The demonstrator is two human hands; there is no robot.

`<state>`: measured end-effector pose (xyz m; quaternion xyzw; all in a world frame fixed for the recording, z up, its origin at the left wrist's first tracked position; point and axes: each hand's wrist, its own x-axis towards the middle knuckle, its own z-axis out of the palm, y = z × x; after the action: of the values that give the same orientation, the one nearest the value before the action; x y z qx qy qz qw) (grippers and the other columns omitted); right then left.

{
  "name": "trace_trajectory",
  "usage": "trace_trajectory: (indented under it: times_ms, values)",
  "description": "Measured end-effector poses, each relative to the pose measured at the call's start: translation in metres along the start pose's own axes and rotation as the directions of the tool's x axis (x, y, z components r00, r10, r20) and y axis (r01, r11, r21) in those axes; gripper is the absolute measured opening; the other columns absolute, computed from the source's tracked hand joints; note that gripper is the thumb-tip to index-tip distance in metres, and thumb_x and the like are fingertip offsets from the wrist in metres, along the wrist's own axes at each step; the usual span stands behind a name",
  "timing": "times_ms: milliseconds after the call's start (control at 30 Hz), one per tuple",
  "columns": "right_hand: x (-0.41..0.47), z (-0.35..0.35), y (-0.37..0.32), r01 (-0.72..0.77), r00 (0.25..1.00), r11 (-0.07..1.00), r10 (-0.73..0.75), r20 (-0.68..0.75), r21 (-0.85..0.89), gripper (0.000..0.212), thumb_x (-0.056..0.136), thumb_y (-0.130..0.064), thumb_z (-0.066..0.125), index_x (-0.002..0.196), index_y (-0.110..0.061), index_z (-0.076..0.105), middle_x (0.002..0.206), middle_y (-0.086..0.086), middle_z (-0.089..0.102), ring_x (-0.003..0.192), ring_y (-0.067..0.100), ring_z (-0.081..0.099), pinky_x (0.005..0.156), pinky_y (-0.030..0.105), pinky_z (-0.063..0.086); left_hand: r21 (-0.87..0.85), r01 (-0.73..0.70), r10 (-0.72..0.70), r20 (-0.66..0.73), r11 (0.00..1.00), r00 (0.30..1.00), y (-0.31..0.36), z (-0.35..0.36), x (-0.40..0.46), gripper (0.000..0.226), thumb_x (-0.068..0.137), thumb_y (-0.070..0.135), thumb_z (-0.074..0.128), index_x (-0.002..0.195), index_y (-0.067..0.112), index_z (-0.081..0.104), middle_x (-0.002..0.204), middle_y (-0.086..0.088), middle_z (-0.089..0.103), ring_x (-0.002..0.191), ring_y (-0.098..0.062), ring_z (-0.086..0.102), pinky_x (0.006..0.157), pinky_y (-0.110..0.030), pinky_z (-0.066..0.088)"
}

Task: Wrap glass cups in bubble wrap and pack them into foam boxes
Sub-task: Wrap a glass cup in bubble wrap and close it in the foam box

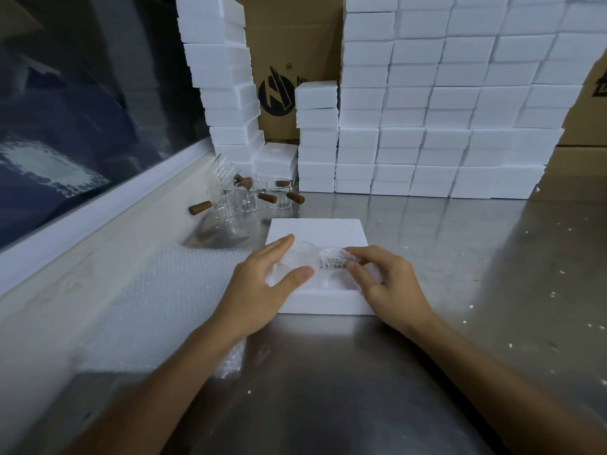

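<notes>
- Stacked foam boxes (427, 103) wall off the back of the steel surface (460, 257); the near and right stretches look free for moving.
- Bubble wrap sheet (170, 290) lies along the left edge, by the window ledge.
- Open foam box (315, 229) sits centre, not yet closed.
- Several unwrapped glass cups (249, 198) wait behind it, so I'd judge much is left.
- Left hand (262, 284), fingers spread, presses the wrapped cup (331, 259) into the box's recess.
- Right hand (391, 284) pinches its wrapped handle end.
</notes>
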<state>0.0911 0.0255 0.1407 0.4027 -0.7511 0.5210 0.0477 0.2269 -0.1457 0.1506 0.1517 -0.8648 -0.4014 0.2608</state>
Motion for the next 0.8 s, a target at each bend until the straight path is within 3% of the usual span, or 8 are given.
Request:
trace_trajectory:
  times_ms: [200,267,400,500,567,633,733,800]
  values:
    - [0.006,0.0,0.004,0.017,1.0,0.999,-0.017,0.003,-0.031,0.018,0.09,-0.01,0.067,0.106,-0.011,0.074,0.092,-0.008,0.07,0.087,0.004,0.063,0.082,0.008,0.043,0.058,0.029,-0.031,0.029,0.998,0.999,-0.001,0.002,0.002,0.082,0.074,0.074,0.044,0.148,0.04,0.036,0.151,0.019,0.035,0.136,-0.002,0.03,0.11,-0.027,0.025]
    - [0.007,0.0,0.005,0.05,0.999,0.998,-0.05,0.002,-0.049,0.015,0.09,-0.009,0.067,0.104,-0.009,0.074,0.09,-0.007,0.07,0.085,0.006,0.063,0.08,0.009,0.044,0.043,0.047,-0.049,0.05,0.998,0.998,-0.001,0.001,0.003,0.082,0.074,0.074,0.043,0.149,0.041,0.035,0.153,0.014,0.035,0.133,0.0,0.029,0.109,-0.025,0.024]
    - [0.009,0.0,0.006,0.101,0.995,0.992,-0.102,-0.001,-0.08,0.014,0.089,-0.008,0.068,0.101,-0.008,0.074,0.092,-0.004,0.069,0.086,0.006,0.063,0.08,0.01,0.043,0.043,0.028,-0.03,0.047,0.999,0.998,-0.001,0.001,0.003,0.08,0.075,0.071,0.047,0.148,0.04,0.035,0.142,0.025,0.034,0.128,0.007,0.025,0.106,-0.021,0.021]
    - [0.009,-0.001,0.007,0.124,0.991,0.988,-0.129,-0.043,-0.094,0.022,0.086,-0.009,0.072,0.108,-0.013,0.072,0.107,-0.002,0.063,0.101,0.009,0.06,0.089,0.013,0.041,0.068,0.006,-0.007,0.016,0.998,1.0,-0.001,0.003,0.0,0.082,0.076,0.073,0.046,0.149,0.039,0.033,0.14,0.03,0.03,0.131,0.007,0.021,0.108,-0.023,0.02]
    - [0.007,-0.002,0.007,0.058,0.996,0.998,-0.061,-0.067,-0.038,0.032,0.089,-0.025,0.069,0.121,-0.024,0.065,0.121,-0.006,0.055,0.115,0.008,0.053,0.097,0.019,0.039,0.088,0.007,-0.005,-0.026,0.996,1.0,0.0,0.004,-0.002,0.087,0.078,0.084,0.039,0.151,0.039,0.028,0.141,0.03,0.026,0.134,0.007,0.015,0.111,-0.026,0.016]
    - [0.008,-0.004,0.007,-0.061,0.994,0.997,0.065,-0.085,0.05,0.041,0.09,-0.039,0.061,0.131,-0.032,0.054,0.13,-0.011,0.052,0.122,0.005,0.048,0.098,0.025,0.038,0.088,0.096,-0.085,-0.117,0.992,0.989,0.0,0.002,-0.001,0.085,0.077,0.088,0.024,0.15,0.045,0.025,0.137,0.026,0.028,0.13,0.008,0.015,0.112,-0.036,0.014]
    - [0.011,-0.006,0.009,-0.24,0.965,0.946,0.256,-0.05,0.219,0.042,0.098,-0.038,0.057,0.138,-0.034,0.046,0.132,-0.005,0.056,0.123,0.01,0.051,0.093,0.023,0.036,0.055,0.287,-0.279,-0.114,0.956,0.953,-0.001,-0.001,0.001,0.088,0.069,0.089,0.011,0.149,0.052,0.017,0.148,0.008,0.031,0.129,0.0,0.014,0.113,-0.045,0.01]
    - [0.013,-0.006,0.009,-0.276,0.958,0.919,0.287,0.001,0.282,0.039,0.099,-0.034,0.055,0.137,-0.036,0.047,0.127,-0.005,0.06,0.118,0.008,0.055,0.086,0.015,0.038,0.043,0.314,-0.31,-0.078,0.948,0.947,-0.003,-0.001,0.001,0.09,0.066,0.091,0.008,0.148,0.056,0.015,0.154,0.003,0.028,0.134,-0.006,0.013,0.112,-0.043,0.008]
